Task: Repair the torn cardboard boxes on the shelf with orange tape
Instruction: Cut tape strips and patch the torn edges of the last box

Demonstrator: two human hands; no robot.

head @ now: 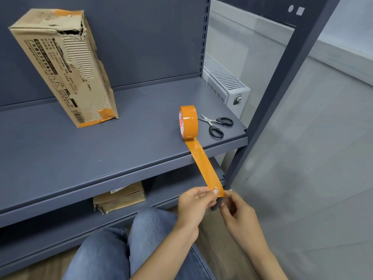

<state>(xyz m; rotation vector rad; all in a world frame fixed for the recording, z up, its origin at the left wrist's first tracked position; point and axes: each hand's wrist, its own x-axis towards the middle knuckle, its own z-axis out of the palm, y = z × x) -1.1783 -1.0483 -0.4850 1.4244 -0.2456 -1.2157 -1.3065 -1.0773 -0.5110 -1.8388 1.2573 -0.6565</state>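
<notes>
Where grips meet, tape end (219, 191) half-hidden

My view from head camera: two bare forearms, no sleeves in frame. Left hand (193, 207) bare, no glove, no ring or watch that I can see; thumbnail short, pale, unpainted. Right hand (235, 211) bare too, wrist plain, no strap or band. Below hands I see legs in blue denim jeans (141, 245), mid-wash, fabric creased at knees. No markings or logos I can make out.
</notes>
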